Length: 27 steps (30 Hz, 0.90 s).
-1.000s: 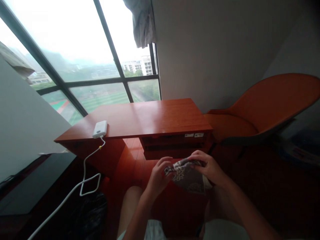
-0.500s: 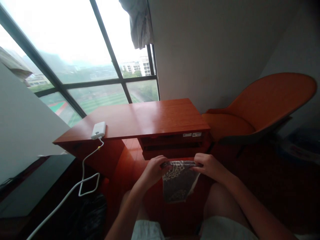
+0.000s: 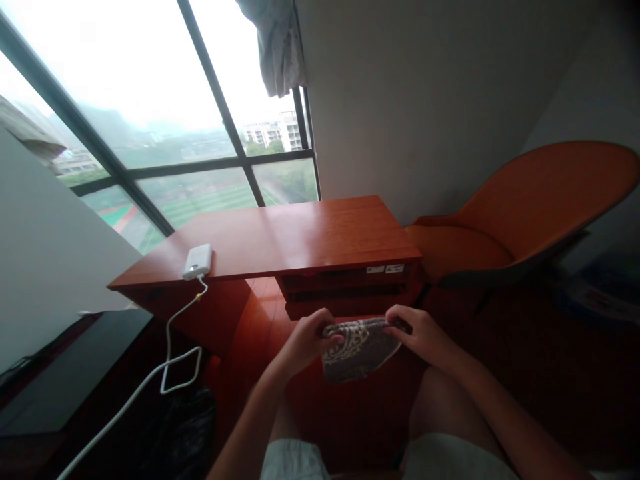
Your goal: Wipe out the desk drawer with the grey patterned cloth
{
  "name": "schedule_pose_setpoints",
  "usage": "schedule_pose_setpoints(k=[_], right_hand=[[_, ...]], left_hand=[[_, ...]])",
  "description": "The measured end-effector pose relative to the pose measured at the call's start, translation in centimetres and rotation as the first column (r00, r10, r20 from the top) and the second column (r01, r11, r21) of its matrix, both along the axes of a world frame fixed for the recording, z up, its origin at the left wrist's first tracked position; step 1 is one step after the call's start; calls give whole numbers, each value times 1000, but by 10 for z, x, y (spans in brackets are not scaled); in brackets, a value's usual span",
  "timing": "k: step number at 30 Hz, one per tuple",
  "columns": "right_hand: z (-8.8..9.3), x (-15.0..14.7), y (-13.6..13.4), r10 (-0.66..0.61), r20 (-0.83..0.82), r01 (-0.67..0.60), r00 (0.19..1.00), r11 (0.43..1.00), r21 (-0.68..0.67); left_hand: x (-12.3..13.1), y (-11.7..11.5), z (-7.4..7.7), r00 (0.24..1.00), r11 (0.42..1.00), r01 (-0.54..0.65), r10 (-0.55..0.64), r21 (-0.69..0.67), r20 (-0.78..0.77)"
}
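A grey-brown cloth (image 3: pixel 356 353) with a cream floral pattern is stretched between my two hands, above my lap. Its upper edge looks rolled or folded over, and the lower part hangs loose. My left hand (image 3: pixel 309 339) is closed on the upper left corner, thumb lying along the front. On the upper right corner, my right hand (image 3: pixel 415 331) pinches the cloth between thumb and fingers. The fingertips behind the cloth are hidden.
Ahead stands a reddish wooden desk (image 3: pixel 305 233) carrying a white power bank (image 3: pixel 198 261). A white cable (image 3: pixel 135 393) runs from it down to the lower left. An orange chair (image 3: pixel 540 213) stands at the right, a black plastic bag (image 3: pixel 183 427) at lower left.
The hanging part of the cloth has become shorter, its lower edge now higher. Both hands stay in nearly the same place, still holding the upper corners.
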State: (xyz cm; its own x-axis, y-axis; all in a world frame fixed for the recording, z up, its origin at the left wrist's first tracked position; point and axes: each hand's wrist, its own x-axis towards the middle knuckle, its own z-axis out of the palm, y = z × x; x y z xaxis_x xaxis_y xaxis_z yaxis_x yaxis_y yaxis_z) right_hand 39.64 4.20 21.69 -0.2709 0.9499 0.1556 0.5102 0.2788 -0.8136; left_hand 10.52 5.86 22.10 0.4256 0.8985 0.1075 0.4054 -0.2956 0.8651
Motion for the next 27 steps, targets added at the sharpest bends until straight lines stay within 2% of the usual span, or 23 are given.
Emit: schedule_pose_setpoints(k=[4, 7, 11, 17, 19, 22, 24, 27], right_hand=[[5, 3, 1, 19, 9, -20, 1000, 999, 27], [12, 2, 1, 40, 5, -40, 999, 998, 47], [20, 0, 1, -16, -52, 15, 999, 1000, -13], [16, -2, 2, -8, -46, 7, 999, 1000, -17], [16, -4, 4, 11, -39, -10, 999, 1000, 11], [20, -7, 7, 16, -22, -15, 1000, 999, 44], [25, -9, 9, 9, -4, -8, 1000, 998, 55], [34, -9, 13, 7, 13, -8, 1000, 998, 68]], left_hand=[[-3, -1, 8, 993, 993, 119, -119, -14, -25], [-1, 0, 8, 997, 997, 68, -67, 21, -28], [1, 2, -1, 997, 1000, 9, -8, -13, 81], [-3, 3, -13, 990, 999, -19, 23, -36, 139], [-5, 7, -23, 983, 995, -14, 31, -94, 180], [-7, 19, -51, 957, 960, -45, 120, -277, 263], [-5, 30, -76, 930, 904, -164, 275, -394, 243], [2, 49, -107, 895, 869, -289, 394, -402, 208]])
